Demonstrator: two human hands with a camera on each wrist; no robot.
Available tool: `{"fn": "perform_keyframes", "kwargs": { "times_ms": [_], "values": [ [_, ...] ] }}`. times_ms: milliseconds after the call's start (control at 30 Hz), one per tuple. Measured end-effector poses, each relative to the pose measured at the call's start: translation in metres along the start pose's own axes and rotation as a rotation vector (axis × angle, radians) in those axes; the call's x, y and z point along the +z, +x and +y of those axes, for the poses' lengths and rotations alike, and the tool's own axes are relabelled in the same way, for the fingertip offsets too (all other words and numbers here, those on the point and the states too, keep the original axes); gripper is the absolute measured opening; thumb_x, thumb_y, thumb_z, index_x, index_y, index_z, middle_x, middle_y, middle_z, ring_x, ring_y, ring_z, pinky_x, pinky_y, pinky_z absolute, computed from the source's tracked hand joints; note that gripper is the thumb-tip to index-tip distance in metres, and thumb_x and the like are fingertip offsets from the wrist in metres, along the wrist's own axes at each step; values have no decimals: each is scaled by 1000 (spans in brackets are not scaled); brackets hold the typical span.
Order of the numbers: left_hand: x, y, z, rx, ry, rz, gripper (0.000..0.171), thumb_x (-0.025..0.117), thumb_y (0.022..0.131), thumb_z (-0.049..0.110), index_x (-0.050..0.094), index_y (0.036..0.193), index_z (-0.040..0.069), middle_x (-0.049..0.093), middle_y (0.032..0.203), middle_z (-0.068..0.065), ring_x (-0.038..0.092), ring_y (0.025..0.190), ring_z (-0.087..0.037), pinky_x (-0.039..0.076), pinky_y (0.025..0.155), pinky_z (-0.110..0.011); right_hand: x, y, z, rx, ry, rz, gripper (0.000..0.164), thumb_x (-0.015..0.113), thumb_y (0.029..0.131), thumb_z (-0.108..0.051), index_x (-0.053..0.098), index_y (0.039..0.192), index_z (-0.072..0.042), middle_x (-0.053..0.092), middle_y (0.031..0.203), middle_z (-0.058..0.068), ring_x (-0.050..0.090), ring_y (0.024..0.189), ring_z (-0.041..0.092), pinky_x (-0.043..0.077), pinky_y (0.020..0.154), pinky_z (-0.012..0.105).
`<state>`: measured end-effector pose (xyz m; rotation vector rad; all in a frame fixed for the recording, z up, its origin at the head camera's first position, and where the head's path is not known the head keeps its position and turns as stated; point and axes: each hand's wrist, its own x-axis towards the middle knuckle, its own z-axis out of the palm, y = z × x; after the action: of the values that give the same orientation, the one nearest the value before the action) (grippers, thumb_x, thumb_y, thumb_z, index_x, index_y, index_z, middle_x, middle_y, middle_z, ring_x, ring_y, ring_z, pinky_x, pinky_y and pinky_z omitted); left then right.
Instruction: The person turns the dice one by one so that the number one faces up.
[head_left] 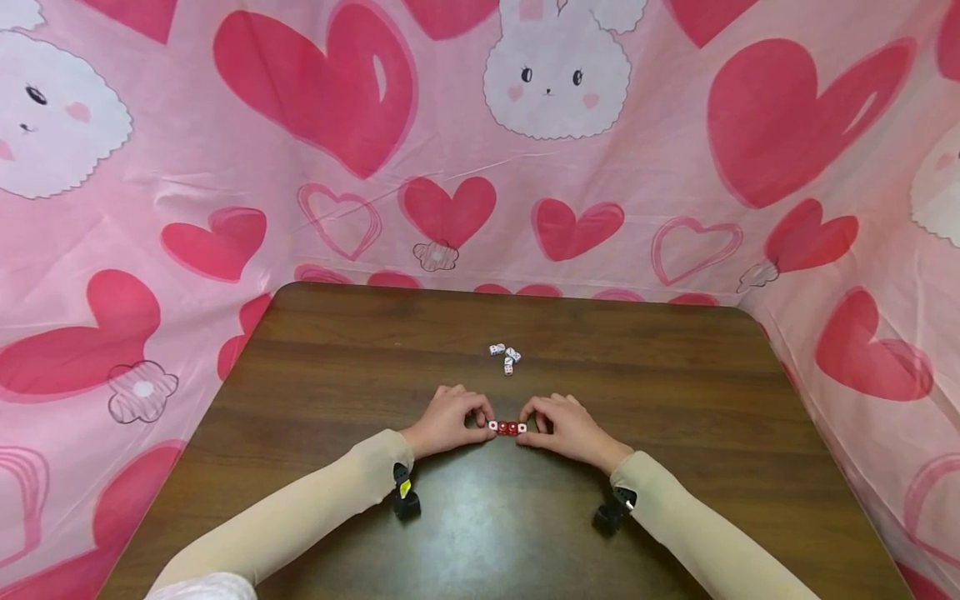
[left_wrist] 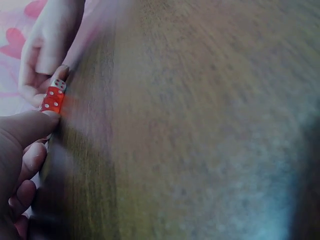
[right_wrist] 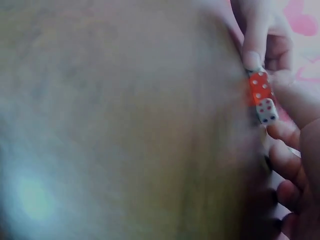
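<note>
Two red dice (head_left: 507, 428) stand side by side between a white die (head_left: 492, 426) on the left and another white die (head_left: 522, 428) on the right, all in one short row. The left hand (head_left: 446, 421) pinches the left end die between thumb and finger. At the opposite end, the right hand (head_left: 572, 429) pinches its white die the same way. In the left wrist view, the thumb hides the left white die, while the red dice (left_wrist: 52, 100) show past it. The right wrist view shows spots on the right white die (right_wrist: 267, 111).
Several loose white dice (head_left: 510, 357) lie in a small cluster beyond the hands on the brown wooden table (head_left: 637, 358). Pink cloth (head_left: 480, 158) printed with hearts and rabbits hangs around the table's back and sides. Dark wrist cameras (head_left: 405, 500) sit under the sleeves.
</note>
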<state>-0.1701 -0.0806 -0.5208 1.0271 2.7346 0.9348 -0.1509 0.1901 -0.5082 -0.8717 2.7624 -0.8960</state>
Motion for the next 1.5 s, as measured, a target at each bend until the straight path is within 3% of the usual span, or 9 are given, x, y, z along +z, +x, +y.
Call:
{"fn": "perform_keyframes", "kwargs": {
  "times_ms": [233,467,800,1133,1500],
  "values": [
    [-2,0,-1,2,3,-9,19,84,87,36,69,94,28,59,80,24,45,81,-4,33,91,-40,-17,17,7,67,160,-59,16,70,101,-32,69,113,-21,62,81,-12,55,71,7,47,66,27],
    [-5,0,2,9,-16,-16,18,83,88,36,69,94,27,60,80,22,46,82,-5,33,91,-40,-33,48,15,114,147,12,8,72,100,-21,71,107,-16,63,81,-6,56,74,12,48,70,30],
    [-6,-1,5,9,-17,-20,18,83,88,34,69,94,26,60,80,21,45,82,-5,33,92,-42,-36,82,30,168,153,93,19,73,99,-20,68,114,-9,64,82,1,56,75,16,45,71,32],
    [-5,0,3,-9,-7,-31,18,83,88,35,69,94,27,59,80,22,46,83,-5,33,93,-41,-39,97,33,167,103,-5,21,72,100,-27,72,117,-15,65,83,-1,57,76,15,46,73,33],
    [-6,-1,5,10,-11,-20,17,83,88,33,69,93,26,60,81,20,45,81,-5,34,92,-42,-34,97,33,181,85,3,17,74,98,-24,69,110,-14,63,80,-1,56,73,16,44,71,34]
  ]
}}
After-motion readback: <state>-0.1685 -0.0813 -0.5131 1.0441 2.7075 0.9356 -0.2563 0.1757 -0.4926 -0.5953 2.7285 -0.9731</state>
